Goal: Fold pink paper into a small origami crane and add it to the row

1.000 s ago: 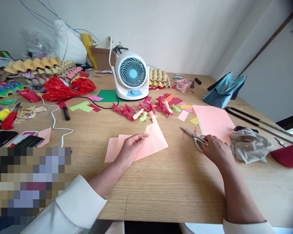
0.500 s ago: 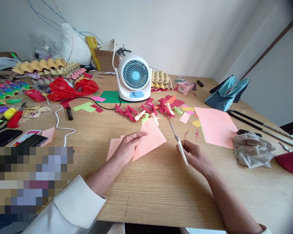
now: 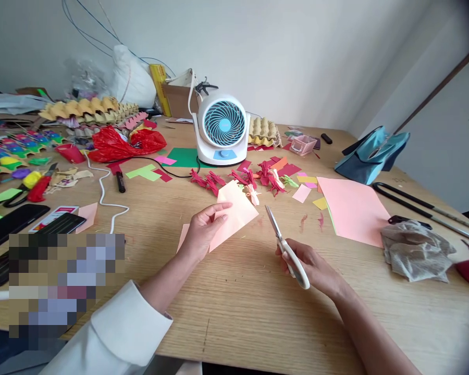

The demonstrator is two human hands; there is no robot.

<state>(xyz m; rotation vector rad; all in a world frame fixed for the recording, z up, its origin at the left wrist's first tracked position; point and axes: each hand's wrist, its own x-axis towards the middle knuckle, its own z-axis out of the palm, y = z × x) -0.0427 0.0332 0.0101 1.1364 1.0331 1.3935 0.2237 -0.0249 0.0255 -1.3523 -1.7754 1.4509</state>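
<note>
Between thumb and fingers, my left hand (image 3: pixel 203 229) pinches a sheet of pale pink paper (image 3: pixel 238 216) raised above the table. Another pink piece (image 3: pixel 183 235) lies partly hidden behind that hand. My right hand (image 3: pixel 307 263) is closed around white-handled scissors (image 3: pixel 291 255), whose blades point up and away, close to the right of the held paper but apart from it. Just beyond the paper lies a row of twisted paper pieces (image 3: pixel 263 174), mostly dark red, with some pale pink and green ones.
A white fan (image 3: pixel 224 125) stands at the back. Right of my hands lie a large pink sheet (image 3: pixel 354 211), a crumpled grey cloth (image 3: pixel 416 250) and a blue bag (image 3: pixel 371 156). On the left are a red plastic bag (image 3: pixel 127 143), a white cable (image 3: pixel 105 192) and a marker (image 3: pixel 120 182).
The scissors have turned, so their handles now come nearer to me. My left hand and its paper have tilted and shifted slightly left. The whole view has shifted a little.
</note>
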